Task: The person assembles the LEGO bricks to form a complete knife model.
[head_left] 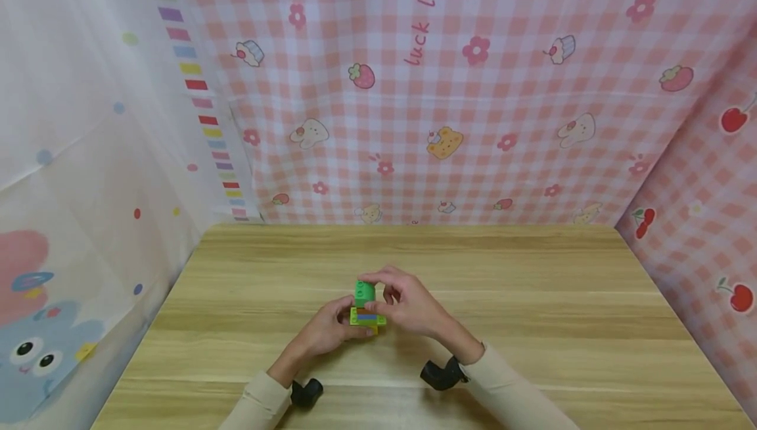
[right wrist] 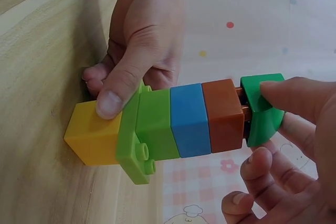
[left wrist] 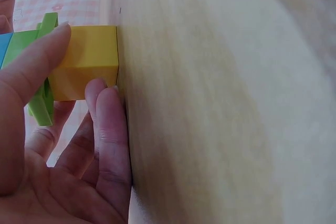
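Note:
A stack of toy building bricks stands on the table. In the right wrist view it runs from a yellow brick (right wrist: 97, 140) at the base through a lime plate (right wrist: 128, 140), a lime green brick (right wrist: 157, 129) and a blue brick (right wrist: 190, 121) to a brown brick (right wrist: 226, 116). A green curved brick (right wrist: 265, 124) sits over the brown one, studs visible in a narrow gap between them. My right hand (head_left: 411, 302) pinches this green brick between thumb and fingers. Low on the stack, my left hand (head_left: 324, 328) grips around the yellow brick (left wrist: 89, 59) and the lime plate.
The wooden table (head_left: 503, 279) spreads out around both hands. A pink checked curtain (head_left: 402, 114) hangs behind it, with a white patterned cloth (head_left: 106, 173) at the left. Black wrist devices (head_left: 440, 375) are on both forearms, close above the tabletop.

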A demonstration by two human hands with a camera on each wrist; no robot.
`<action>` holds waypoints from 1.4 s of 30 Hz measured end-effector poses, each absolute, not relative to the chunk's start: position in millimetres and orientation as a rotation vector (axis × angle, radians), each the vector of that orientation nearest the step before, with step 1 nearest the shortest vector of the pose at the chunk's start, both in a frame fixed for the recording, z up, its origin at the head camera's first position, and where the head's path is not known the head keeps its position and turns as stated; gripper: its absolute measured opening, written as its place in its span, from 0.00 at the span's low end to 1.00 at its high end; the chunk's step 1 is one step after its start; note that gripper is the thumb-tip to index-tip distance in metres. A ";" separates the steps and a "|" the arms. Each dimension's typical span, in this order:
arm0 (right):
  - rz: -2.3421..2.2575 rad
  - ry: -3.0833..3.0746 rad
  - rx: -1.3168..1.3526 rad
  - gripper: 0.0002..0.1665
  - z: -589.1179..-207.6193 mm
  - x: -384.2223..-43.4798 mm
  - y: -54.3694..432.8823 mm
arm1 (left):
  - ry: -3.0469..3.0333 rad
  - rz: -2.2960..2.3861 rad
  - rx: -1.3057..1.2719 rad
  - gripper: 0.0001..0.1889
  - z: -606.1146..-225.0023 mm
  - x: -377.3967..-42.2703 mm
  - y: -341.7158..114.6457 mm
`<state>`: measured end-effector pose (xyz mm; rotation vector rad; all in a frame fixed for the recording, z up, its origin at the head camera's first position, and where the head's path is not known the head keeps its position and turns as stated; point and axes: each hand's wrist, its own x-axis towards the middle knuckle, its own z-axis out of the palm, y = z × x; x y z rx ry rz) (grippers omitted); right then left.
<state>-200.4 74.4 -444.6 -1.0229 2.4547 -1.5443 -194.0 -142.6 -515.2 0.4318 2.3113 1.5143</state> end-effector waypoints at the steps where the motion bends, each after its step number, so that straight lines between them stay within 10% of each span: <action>1: -1.543 2.464 -1.024 0.25 -445.3 -200.3 73.9 | 2.310 1.515 0.433 0.23 -515.6 -194.1 -142.9; 42: -1.384 2.656 -1.097 0.27 -450.8 -195.2 71.7 | 2.307 1.512 0.421 0.21 -517.4 -195.2 -143.2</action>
